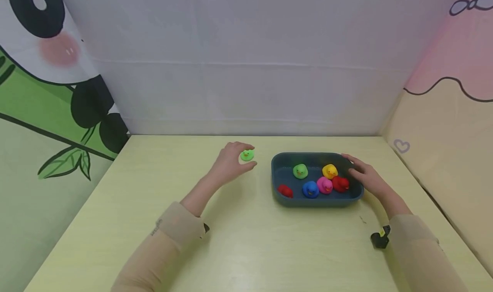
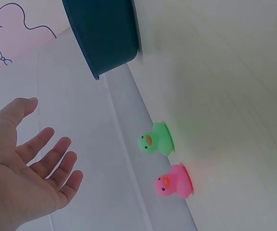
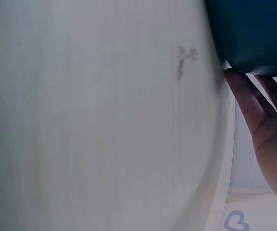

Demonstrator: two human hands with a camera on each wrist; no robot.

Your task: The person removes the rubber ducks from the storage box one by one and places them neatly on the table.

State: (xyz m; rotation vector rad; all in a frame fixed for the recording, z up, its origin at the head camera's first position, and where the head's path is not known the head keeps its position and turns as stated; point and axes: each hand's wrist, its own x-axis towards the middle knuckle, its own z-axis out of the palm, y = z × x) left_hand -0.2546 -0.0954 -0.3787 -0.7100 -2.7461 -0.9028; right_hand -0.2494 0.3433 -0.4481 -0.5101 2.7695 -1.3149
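Note:
My left hand (image 1: 231,163) is left of the dark blue tray, thumb and fingers spread apart. In the head view a green duck (image 1: 247,155) shows between them. The left wrist view has that duck standing on the table, apart from the hand (image 2: 32,168), beside a pink duck (image 2: 174,182) that the head view hides. At the tray's (image 1: 312,203) right end, my right hand (image 1: 367,178) holds the wall, thumb over the rim and fingers against the outside. Inside lie a green duck (image 1: 300,171), yellow duck (image 1: 329,171), pink duck (image 1: 325,185), blue duck (image 1: 310,189) and red ducks (image 1: 340,183).
The pale wooden table (image 1: 269,249) meets a white cloth wall (image 1: 246,90) at its back edge. Printed panels flank it, with a pink and cream one (image 1: 446,125) close to the right arm. A black device (image 1: 380,238) is by the right cuff.

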